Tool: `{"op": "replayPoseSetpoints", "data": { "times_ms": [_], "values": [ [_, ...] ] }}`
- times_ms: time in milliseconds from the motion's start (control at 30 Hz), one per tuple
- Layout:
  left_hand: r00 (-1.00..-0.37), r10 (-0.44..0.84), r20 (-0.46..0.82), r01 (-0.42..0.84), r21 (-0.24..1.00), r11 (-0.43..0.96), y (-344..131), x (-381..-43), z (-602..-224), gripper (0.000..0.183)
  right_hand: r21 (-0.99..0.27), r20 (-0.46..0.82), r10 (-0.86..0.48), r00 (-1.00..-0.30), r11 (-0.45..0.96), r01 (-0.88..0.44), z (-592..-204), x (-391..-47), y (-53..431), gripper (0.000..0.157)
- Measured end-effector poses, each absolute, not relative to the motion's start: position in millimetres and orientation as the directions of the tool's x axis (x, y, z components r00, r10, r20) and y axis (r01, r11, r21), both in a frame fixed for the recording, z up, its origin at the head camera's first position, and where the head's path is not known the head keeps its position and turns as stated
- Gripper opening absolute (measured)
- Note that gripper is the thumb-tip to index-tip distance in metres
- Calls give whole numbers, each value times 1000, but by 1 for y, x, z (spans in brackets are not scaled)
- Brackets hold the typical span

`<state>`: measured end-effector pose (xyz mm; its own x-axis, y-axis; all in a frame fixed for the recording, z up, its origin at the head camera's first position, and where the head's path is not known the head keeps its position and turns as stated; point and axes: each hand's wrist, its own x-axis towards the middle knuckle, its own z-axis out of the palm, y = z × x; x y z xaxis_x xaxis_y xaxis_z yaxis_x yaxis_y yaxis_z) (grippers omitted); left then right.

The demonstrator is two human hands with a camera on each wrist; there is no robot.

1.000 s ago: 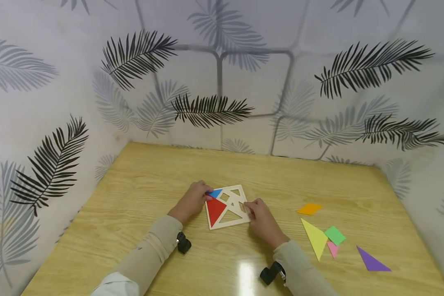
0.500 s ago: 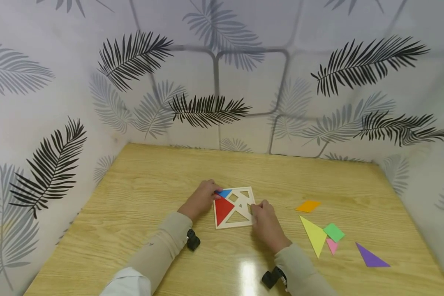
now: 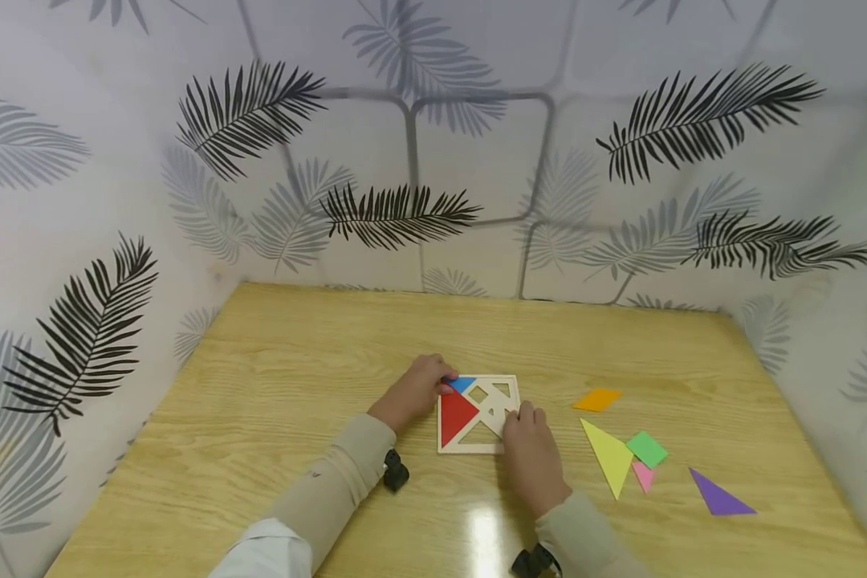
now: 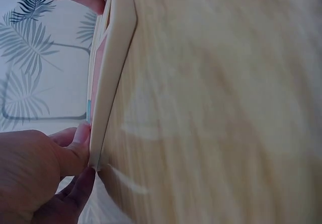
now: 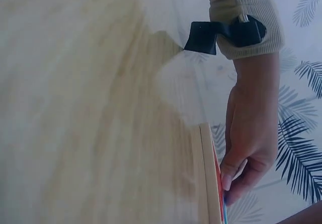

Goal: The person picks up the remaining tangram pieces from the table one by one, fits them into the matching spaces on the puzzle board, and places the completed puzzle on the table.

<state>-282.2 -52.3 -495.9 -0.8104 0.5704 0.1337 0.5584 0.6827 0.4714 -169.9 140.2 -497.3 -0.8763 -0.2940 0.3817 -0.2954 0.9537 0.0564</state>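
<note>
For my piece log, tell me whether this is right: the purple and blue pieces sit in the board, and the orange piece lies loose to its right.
Not quite: the head view shows the red piece, not the purple piece, in the board with the blue piece. The orange piece does lie loose to its right.

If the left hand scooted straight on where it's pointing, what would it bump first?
Probably the blue triangle. The left hand pinches a corner of the puzzle board, and that triangle lies just ahead. Height is hard to judge, so it might slide over the top.
</note>
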Motion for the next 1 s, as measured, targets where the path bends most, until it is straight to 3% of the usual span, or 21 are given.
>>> {"op": "replayPoseSetpoints", "data": {
  "times_ms": [100, 433, 733, 1000],
  "values": [
    [-797, 587, 139, 578, 459, 675, -46, -282, -497, 25, 148, 334, -298, -894, 954, -262, -497, -166, 143, 14],
    [-801, 583, 134, 574, 449, 685, -27, -278, -497, 23, 204, 265, -255, -930, 957, -205, -496, -157, 149, 27],
    [-815, 572, 96, 544, 467, 697, -22, -268, -490, 22, 185, 319, -216, -923, 969, -163, -495, -152, 146, 15],
    [-790, 602, 117, 587, 429, 687, -17, -269, -492, 20, 177, 341, -190, -921, 975, -135, -493, -148, 149, 13]
  ]
}}
